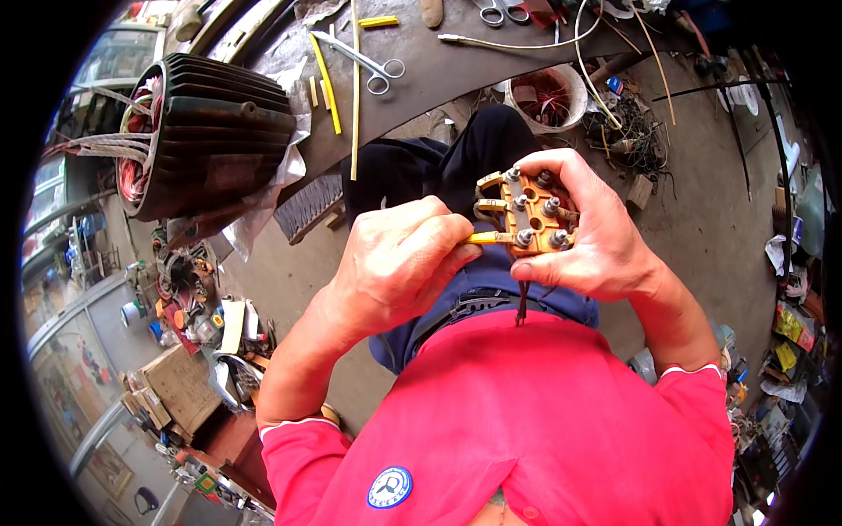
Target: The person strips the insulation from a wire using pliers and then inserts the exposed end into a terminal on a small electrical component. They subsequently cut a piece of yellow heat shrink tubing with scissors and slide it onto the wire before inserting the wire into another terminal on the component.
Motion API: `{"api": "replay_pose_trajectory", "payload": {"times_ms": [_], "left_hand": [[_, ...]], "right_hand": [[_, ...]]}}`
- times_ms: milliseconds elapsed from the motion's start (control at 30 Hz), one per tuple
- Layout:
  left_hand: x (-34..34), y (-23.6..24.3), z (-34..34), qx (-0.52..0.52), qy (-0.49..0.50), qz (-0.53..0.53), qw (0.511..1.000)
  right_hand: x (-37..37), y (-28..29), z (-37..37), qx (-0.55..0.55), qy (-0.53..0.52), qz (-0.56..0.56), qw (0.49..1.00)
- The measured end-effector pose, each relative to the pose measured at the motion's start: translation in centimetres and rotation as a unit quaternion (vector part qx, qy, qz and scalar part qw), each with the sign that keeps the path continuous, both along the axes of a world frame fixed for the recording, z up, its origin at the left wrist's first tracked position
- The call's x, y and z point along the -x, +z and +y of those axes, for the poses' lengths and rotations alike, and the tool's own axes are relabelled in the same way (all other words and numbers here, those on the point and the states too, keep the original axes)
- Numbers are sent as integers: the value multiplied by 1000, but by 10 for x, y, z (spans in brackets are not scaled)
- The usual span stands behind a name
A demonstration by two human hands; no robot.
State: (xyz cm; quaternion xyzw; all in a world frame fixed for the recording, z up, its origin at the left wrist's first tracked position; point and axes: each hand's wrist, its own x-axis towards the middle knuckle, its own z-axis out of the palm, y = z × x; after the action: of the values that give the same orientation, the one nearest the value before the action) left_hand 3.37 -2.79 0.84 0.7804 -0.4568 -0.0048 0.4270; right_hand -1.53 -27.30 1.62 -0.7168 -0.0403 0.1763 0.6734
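Note:
An orange-brown terminal block [531, 230] with several metal studs and nuts is held over my lap. My right hand [596, 228] is closed around its right side, with the thumb along the lower edge and the fingers at the top. My left hand [399, 259] is closed on a yellow-sleeved wire lead [485, 238], which meets the block at its lower left stud. Other short leads with lugs stick out from the block's left side. Dark wires [522, 302] hang below it. The far end of the yellow lead is hidden in my left fingers.
A finned motor housing [232, 131] with bundled winding wires stands at the left of the dark workbench [412, 105]. Scissors [373, 70] and yellow tubes [325, 83] lie there. Beyond my knees are a white bucket [574, 105] and tangled wire [638, 136].

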Motion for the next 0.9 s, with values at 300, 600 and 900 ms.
{"api": "replay_pose_trajectory", "payload": {"times_ms": [300, 600, 900], "left_hand": [[3, 4, 13, 6, 12, -17, 1000], [20, 10, 7, 27, 34, -79, 996], [27, -1, 8, 65, 54, -263, 961]], "right_hand": [[-4, 6, 1, -58, 22, 142, 988], [1, 14, 6, -65, 76, -24, 995], [4, 11, 18, -68, 91, -39, 993]]}}
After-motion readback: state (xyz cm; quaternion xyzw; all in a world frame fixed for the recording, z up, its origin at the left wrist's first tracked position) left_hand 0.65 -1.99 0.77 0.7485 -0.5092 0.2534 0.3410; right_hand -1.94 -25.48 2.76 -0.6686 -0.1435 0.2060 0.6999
